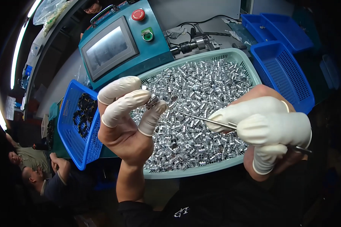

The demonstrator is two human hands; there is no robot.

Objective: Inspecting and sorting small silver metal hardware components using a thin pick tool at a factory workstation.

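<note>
My left hand (127, 121) wears white finger cots and pinches a small silver metal fitting (152, 102) between thumb and fingertips. A thin steel rod-like tool (201, 118) is gripped in my right hand (267, 130), which also has white finger cots. The rod's tip reaches the left thumb, close by the fitting; whether it touches the fitting I cannot tell. Its back end sticks out past my right palm. Below both hands lies a pale green basket (193, 172) heaped with small silver metal fittings (193, 147).
Beyond the basket stands a teal machine (155, 45) with a screen (110, 47), a red button (138, 15) and a chuck-like shaft (189, 46). A blue basket (70, 140) with dark parts sits at left; another blue basket (282, 72) is at right. Other people are in the background.
</note>
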